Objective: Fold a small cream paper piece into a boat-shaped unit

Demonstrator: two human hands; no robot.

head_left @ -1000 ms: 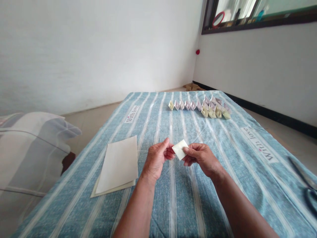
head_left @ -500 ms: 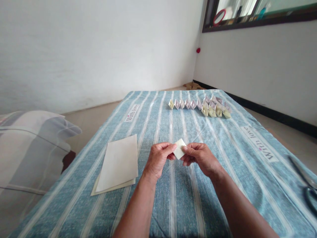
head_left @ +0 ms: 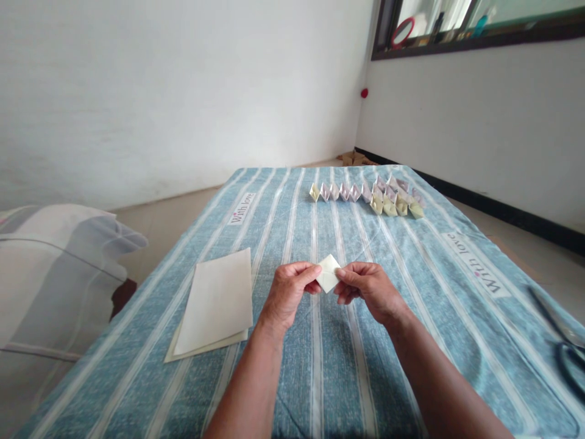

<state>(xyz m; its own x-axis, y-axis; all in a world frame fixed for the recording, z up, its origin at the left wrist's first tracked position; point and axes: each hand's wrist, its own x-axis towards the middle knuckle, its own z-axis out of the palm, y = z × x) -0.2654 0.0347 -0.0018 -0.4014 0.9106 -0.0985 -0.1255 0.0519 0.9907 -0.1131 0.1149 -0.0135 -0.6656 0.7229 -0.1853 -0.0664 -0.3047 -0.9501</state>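
Between my two hands is a small folded paper square [head_left: 328, 274], pale cream and turned like a diamond, with a crease line across it. My left hand [head_left: 292, 289] pinches its left corner, thumb on top. On the opposite corner, my right hand [head_left: 368, 286] grips with its thumb and curled fingers. The paper is held above the striped blue cloth [head_left: 297, 366]. Left of my hands lie sheets of pale paper [head_left: 217, 305], the upper one slightly turned on a yellowish one.
Several folded paper pieces [head_left: 354, 193], yellowish and lilac, stand in rows near the table's far end. Scissors [head_left: 567, 341] with dark handles lie at the right edge. Beside the table at left is something draped in checked cloth [head_left: 59, 274].
Both hands keep their hold on the folded paper square. My left hand has shifted very slightly left, and the whole view has moved a little.
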